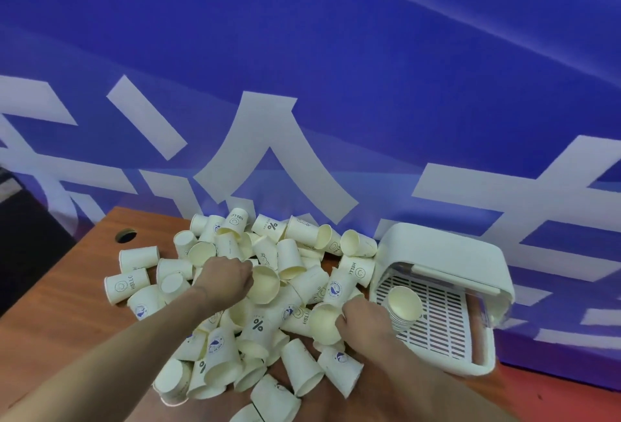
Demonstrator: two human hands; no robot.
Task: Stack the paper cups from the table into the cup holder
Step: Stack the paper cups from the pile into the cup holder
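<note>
Gripping cups: left hand [225,278], right hand [361,317].

Two bare forearms reach in from the near edge, one at the left, one at the right. No sleeve shows on either; both are uncovered up to the picture's edge. The left hand [225,278] and the right hand [361,319] wear no glove, ring, watch or band that shows
</note>
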